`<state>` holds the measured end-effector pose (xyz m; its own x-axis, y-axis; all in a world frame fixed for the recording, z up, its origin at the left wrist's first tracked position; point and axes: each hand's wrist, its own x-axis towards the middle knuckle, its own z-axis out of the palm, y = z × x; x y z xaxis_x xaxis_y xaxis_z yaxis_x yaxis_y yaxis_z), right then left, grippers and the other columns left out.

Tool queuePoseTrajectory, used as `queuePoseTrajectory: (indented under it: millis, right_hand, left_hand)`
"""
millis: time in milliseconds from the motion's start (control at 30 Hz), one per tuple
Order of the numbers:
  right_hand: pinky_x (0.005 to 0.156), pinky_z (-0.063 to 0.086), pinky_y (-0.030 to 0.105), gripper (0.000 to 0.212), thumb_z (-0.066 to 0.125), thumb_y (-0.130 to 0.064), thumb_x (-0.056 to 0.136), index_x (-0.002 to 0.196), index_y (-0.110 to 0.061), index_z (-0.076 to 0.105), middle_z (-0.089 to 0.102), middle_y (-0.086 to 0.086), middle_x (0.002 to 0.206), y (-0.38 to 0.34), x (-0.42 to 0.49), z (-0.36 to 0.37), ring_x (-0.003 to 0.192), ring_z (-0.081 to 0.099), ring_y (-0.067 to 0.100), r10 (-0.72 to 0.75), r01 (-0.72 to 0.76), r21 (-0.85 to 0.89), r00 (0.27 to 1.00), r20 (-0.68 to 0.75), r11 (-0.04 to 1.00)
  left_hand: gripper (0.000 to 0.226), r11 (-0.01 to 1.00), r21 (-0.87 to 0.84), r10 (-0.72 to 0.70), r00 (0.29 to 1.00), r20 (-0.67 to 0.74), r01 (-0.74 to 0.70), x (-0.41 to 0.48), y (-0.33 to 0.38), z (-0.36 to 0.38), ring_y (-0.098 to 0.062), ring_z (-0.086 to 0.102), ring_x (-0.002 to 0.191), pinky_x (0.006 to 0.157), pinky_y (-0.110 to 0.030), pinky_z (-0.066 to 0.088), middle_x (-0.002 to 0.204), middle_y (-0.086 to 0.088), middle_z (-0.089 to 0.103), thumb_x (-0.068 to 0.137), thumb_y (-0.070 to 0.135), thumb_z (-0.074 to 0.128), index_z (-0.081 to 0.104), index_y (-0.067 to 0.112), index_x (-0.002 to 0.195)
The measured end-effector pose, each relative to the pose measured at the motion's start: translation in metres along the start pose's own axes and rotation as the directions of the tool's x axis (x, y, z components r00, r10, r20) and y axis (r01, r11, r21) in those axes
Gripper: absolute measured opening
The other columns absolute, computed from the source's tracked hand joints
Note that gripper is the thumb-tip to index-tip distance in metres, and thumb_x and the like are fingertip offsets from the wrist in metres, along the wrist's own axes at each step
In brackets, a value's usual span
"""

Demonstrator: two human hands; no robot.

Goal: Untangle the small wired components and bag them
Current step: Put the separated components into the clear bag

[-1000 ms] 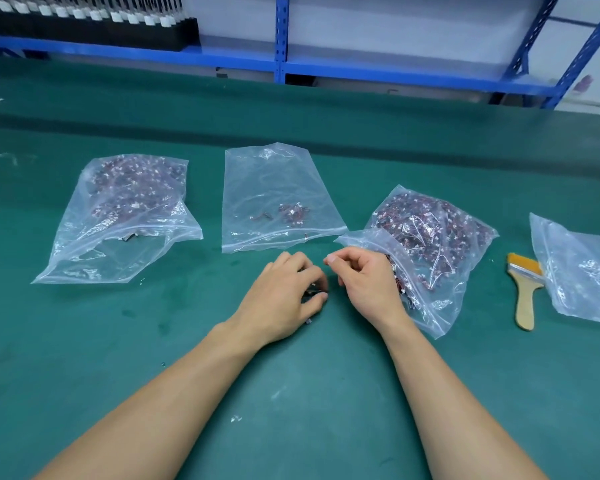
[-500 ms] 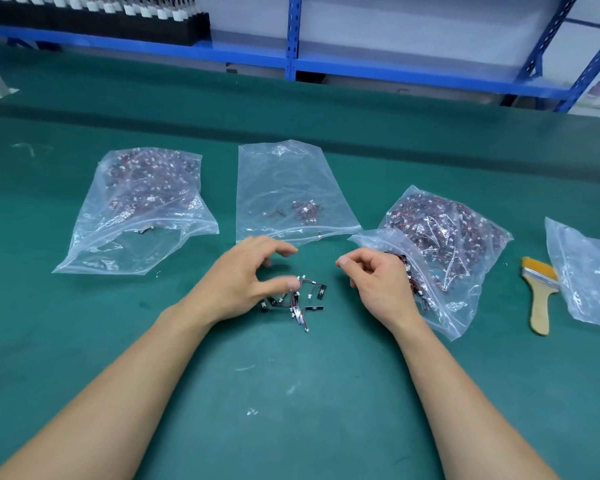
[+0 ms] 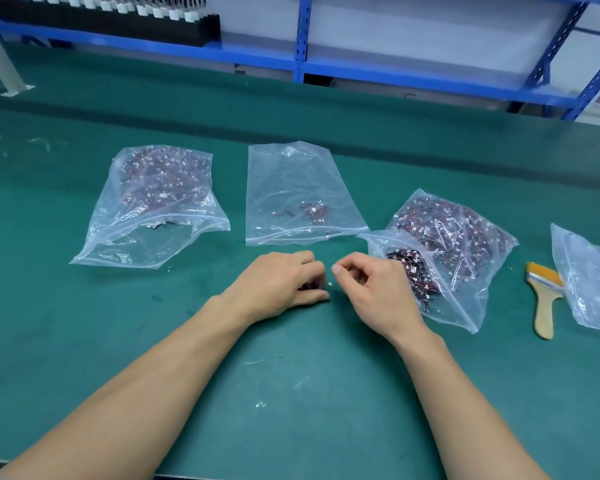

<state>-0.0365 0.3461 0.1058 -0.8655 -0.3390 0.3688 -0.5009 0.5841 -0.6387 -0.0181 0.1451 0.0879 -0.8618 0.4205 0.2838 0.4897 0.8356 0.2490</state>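
Head view: left hand [image 3: 278,285] now clamps wired components [image 3: 307,288], bare before; right hand [image 3: 371,289] curled, grip unclear. Untangling starts.

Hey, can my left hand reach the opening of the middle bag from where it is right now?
Probably yes. The middle bag has its zip edge facing the left hand, with only bare mat between, though its fingers grip wired components.
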Motion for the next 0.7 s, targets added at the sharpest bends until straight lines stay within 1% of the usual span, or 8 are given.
queuePoseTrajectory:
  millis: [133, 200, 267, 367, 467, 533, 600, 700]
  right_hand:
    - [0.059, 0.046, 0.028, 0.008, 0.071, -0.025, 0.087, 0.080, -0.025, 0.073, 0.059, -0.016, 0.059, -0.016, 0.000, -0.024, 0.054, 0.053, 0.011, -0.026, 0.018, -0.062, 0.990, -0.140, 0.998]
    - [0.061, 0.047, 0.028, 0.003, 0.074, -0.024, 0.085, 0.083, -0.026, 0.073, 0.060, -0.017, 0.059, -0.018, 0.002, -0.042, 0.054, 0.055, 0.006, -0.017, -0.015, -0.134, 0.972, -0.234, 0.991]
    - [0.062, 0.043, 0.027, 0.009, 0.076, -0.028, 0.082, 0.090, -0.029, 0.072, 0.060, -0.017, 0.064, -0.015, 0.004, -0.059, 0.060, 0.056, 0.005, 0.019, -0.096, -0.256, 0.958, -0.288, 0.962]
    - [0.066, 0.037, 0.029, 0.027, 0.079, -0.037, 0.076, 0.101, -0.035, 0.068, 0.061, -0.014, 0.084, -0.005, 0.007, -0.079, 0.078, 0.055, 0.012, 0.141, -0.241, -0.402, 0.955, -0.262, 0.883]
    - [0.069, 0.041, 0.032, 0.032, 0.081, -0.037, 0.075, 0.104, -0.034, 0.068, 0.060, -0.012, 0.101, 0.004, 0.008, -0.091, 0.088, 0.056, 0.017, 0.262, -0.319, -0.487, 0.947, -0.184, 0.813]
    - [0.071, 0.046, 0.033, 0.026, 0.078, -0.030, 0.078, 0.103, -0.033, 0.070, 0.066, -0.012, 0.102, 0.009, 0.010, -0.094, 0.093, 0.061, 0.020, 0.306, -0.355, -0.490, 0.935, -0.180, 0.796]
    - [0.070, 0.049, 0.033, 0.019, 0.074, -0.025, 0.081, 0.099, -0.032, 0.073, 0.070, -0.015, 0.092, 0.010, 0.011, -0.096, 0.089, 0.063, 0.020, 0.332, -0.379, -0.475, 0.925, -0.182, 0.795]
    - [0.073, 0.054, 0.034, 0.012, 0.071, -0.027, 0.083, 0.093, -0.033, 0.076, 0.070, -0.018, 0.083, 0.009, 0.012, -0.097, 0.087, 0.066, 0.019, 0.348, -0.390, -0.432, 0.921, -0.176, 0.813]
  left_hand:
    - [0.035, 0.987, 0.153, -0.041, 0.997, -0.070, 0.051, 0.000, 0.000, 0.001, -0.020, 0.060, 0.073, 0.057, -0.031, 0.043, 0.093, 0.008, 0.061, 0.096, 0.060, 0.046, 0.058, 0.026, 0.095]
    - [0.038, 0.975, 0.200, -0.082, 0.993, -0.083, 0.097, -0.001, -0.002, 0.000, -0.022, 0.061, 0.076, 0.058, -0.030, 0.042, 0.096, 0.008, 0.063, 0.098, 0.061, 0.042, 0.058, 0.026, 0.097]
    - [0.038, 0.967, 0.221, -0.103, 0.988, -0.114, 0.126, -0.002, -0.003, 0.000, -0.024, 0.062, 0.076, 0.059, -0.028, 0.036, 0.094, 0.006, 0.064, 0.100, 0.057, 0.041, 0.060, 0.025, 0.096]
    - [0.035, 0.966, 0.212, -0.116, 0.981, -0.156, 0.148, 0.000, -0.002, -0.001, -0.027, 0.064, 0.078, 0.058, -0.029, 0.037, 0.089, 0.004, 0.066, 0.102, 0.050, 0.042, 0.062, 0.022, 0.094]
    - [0.036, 0.963, 0.194, -0.160, 0.976, -0.148, 0.187, 0.001, 0.000, -0.001, -0.025, 0.063, 0.079, 0.062, -0.032, 0.044, 0.088, 0.005, 0.067, 0.102, 0.048, 0.041, 0.061, 0.021, 0.091]
    - [0.034, 0.965, 0.136, -0.200, 0.964, -0.174, 0.224, 0.001, 0.004, -0.003, -0.023, 0.060, 0.074, 0.059, -0.032, 0.043, 0.080, 0.006, 0.066, 0.101, 0.046, 0.046, 0.058, 0.020, 0.082]
    - [0.034, 0.966, 0.009, -0.253, 0.947, -0.197, 0.260, 0.005, 0.012, -0.007, -0.021, 0.055, 0.066, 0.057, -0.032, 0.042, 0.069, 0.007, 0.064, 0.099, 0.042, 0.054, 0.057, 0.019, 0.074]
    - [0.033, 0.943, -0.206, -0.292, 0.948, -0.124, 0.263, 0.023, 0.039, -0.015, -0.016, 0.055, 0.062, 0.061, -0.031, 0.046, 0.061, 0.012, 0.061, 0.097, 0.041, 0.059, 0.056, 0.022, 0.070]
